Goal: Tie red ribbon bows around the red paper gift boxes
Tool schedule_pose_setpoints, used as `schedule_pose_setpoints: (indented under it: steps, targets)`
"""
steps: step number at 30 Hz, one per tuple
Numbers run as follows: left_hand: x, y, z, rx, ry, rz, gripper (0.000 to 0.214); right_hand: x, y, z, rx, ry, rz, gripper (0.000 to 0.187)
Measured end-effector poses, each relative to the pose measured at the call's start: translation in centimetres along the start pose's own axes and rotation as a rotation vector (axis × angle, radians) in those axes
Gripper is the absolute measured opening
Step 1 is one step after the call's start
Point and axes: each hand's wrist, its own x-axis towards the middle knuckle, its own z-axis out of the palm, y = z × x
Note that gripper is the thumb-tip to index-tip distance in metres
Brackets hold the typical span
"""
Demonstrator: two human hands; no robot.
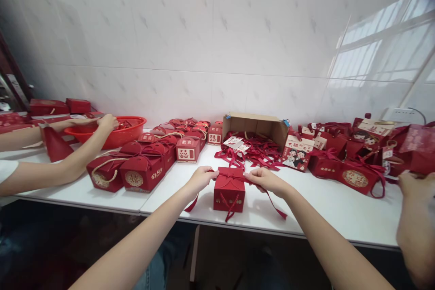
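Note:
A small red gift box [229, 190] stands on the white table [322, 210] near its front edge, between my hands. A dark red ribbon [277, 208] runs across the box's top and trails off both sides. My left hand [200, 179] pinches the ribbon at the box's upper left corner. On the other side, my right hand [267, 179] is closed on the ribbon at the upper right corner. Both hands touch the box top.
Several finished red boxes [142, 170] sit left of centre. A cardboard box [256, 127] with loose ribbons and tags lies behind. More red boxes [355, 163] crowd the right. Another person's arms reach toward a red basket [112, 133] at left; a third person's hand [416, 190] is at right.

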Motion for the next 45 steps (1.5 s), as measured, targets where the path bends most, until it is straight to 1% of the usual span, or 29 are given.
schedule_pose_setpoints:
  steps: [2, 4, 5, 7, 10, 12, 14, 16, 18, 20, 22, 24, 25, 28, 29, 31, 33, 36, 38, 39, 41, 43, 45]
  targets:
    - [-0.3, 0.0, 0.0, 0.069, 0.088, 0.061, 0.034, -0.5, -0.1, -0.4, 0.024, -0.011, -0.027, 0.047]
    - [-0.6, 0.4, 0.0, 0.13, 0.184, 0.148, 0.032, -0.8, -0.4, -0.6, 0.08, -0.005, -0.074, 0.043]
    - [-0.9, 0.8, 0.0, 0.155, 0.207, 0.199, 0.032, -1.0, -0.6, -0.6, 0.116, -0.002, -0.1, 0.039]
    - [-1.5, 1.8, 0.3, 0.191, 0.176, 0.301, 0.03, -1.0, -1.1, -0.2, 0.189, 0.0, -0.142, 0.034]
    - [-2.4, 3.5, 1.3, 0.25, 0.071, 0.434, 0.031, -1.0, -2.1, 0.8, 0.27, -0.013, -0.184, 0.041]
    - [-2.7, 4.3, 2.1, 0.328, 0.073, 0.51, 0.033, -1.0, -3.0, 1.6, 0.315, -0.035, -0.214, 0.044]
    - [-2.7, 4.7, 2.6, 0.388, 0.107, 0.548, 0.025, -1.1, -3.7, 2.2, 0.32, -0.039, -0.24, 0.041]
    - [-2.4, 4.8, 2.7, 0.394, 0.14, 0.54, 0.015, -1.2, -4.2, 2.5, 0.27, 0.007, -0.255, 0.036]
    - [-2.1, 4.7, 2.5, 0.394, 0.175, 0.529, 0.015, -1.2, -4.5, 2.6, 0.185, 0.087, -0.247, 0.034]
    - [-1.8, 4.8, 2.2, 0.395, 0.205, 0.524, 0.015, -1.0, -4.5, 2.7, 0.078, 0.144, -0.21, 0.037]
    - [-1.7, 4.9, 2.1, 0.398, 0.219, 0.524, 0.013, -0.6, -4.5, 3.0, -0.036, 0.166, -0.181, 0.038]
    - [-1.7, 5.1, 2.1, 0.395, 0.213, 0.527, 0.012, 0.0, -4.3, 3.6, -0.131, 0.179, -0.205, 0.028]
    - [-1.7, 5.2, 2.1, 0.388, 0.202, 0.526, 0.012, 0.3, -4.1, 4.0, -0.163, 0.19, -0.228, 0.024]
    - [-1.6, 5.0, 1.7, 0.343, 0.136, 0.497, 0.008, 1.0, -3.4, 5.0, -0.204, 0.259, -0.27, 0.026]
    - [-1.4, 4.7, 1.3, 0.323, 0.11, 0.474, 0.012, 1.1, -3.2, 5.2, -0.207, 0.294, -0.276, 0.025]
    - [-0.9, 3.7, 0.5, 0.282, 0.066, 0.405, 0.026, 1.2, -2.8, 5.5, -0.217, 0.354, -0.297, 0.023]
    - [-0.3, 2.2, -0.3, 0.256, 0.031, 0.316, 0.036, 1.3, -2.7, 5.6, -0.216, 0.376, -0.311, 0.021]
    - [0.5, 0.2, -1.4, 0.272, -0.063, 0.188, 0.045, 1.4, -2.7, 5.8, -0.186, 0.378, -0.287, 0.021]
    - [0.7, -0.2, -2.2, 0.31, -0.134, 0.151, 0.048, 1.7, -2.6, 5.9, -0.164, 0.408, -0.24, 0.021]
    - [0.7, 0.0, -2.6, 0.33, -0.153, 0.157, 0.047, 1.9, -2.5, 6.0, -0.158, 0.43, -0.215, 0.02]
    - [0.3, 1.2, -3.4, 0.369, -0.153, 0.212, 0.042, 2.2, -2.6, 6.1, -0.16, 0.47, -0.176, 0.017]
    - [-0.3, 3.3, -4.0, 0.413, -0.134, 0.307, 0.033, 2.3, -2.8, 6.1, -0.179, 0.477, -0.164, 0.014]
    - [-0.8, 5.8, -3.9, 0.488, -0.133, 0.454, 0.018, 2.3, -3.3, 6.0, -0.193, 0.431, -0.179, 0.013]
